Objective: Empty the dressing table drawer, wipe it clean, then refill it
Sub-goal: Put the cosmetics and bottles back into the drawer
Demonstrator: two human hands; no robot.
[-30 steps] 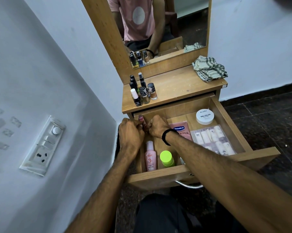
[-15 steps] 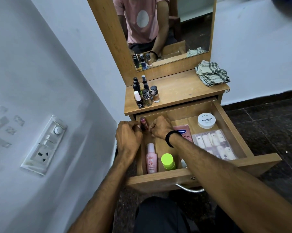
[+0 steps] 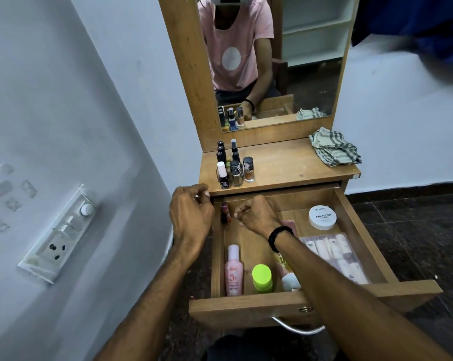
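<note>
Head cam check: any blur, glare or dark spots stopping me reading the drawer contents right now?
Head view: the drawer is evenly lit and the white jar label is legible; its back left corner is shadowed, so the dark red bottle between the left hand and right hand looks dim; the blue shape at top right is blurred; the wide lens skews the switch panel; no strong glare.

Left side: pale grey-white painted wall (image 3: 63,100), with several patches of clear tape residue (image 3: 1,190) at mid-height. A white plastic switch-and-socket panel (image 3: 61,235) is mounted on it at a slant in this view, with a round white dial (image 3: 86,209) at its upper end and three dark socket holes lower down. A wood-framed upright mirror (image 3: 298,82) reflects white open shelving (image 3: 316,29). Floor: dark speckled stone tiles (image 3: 415,230). Top right: blurred blue fabric (image 3: 415,19), kind not determinable.
</note>
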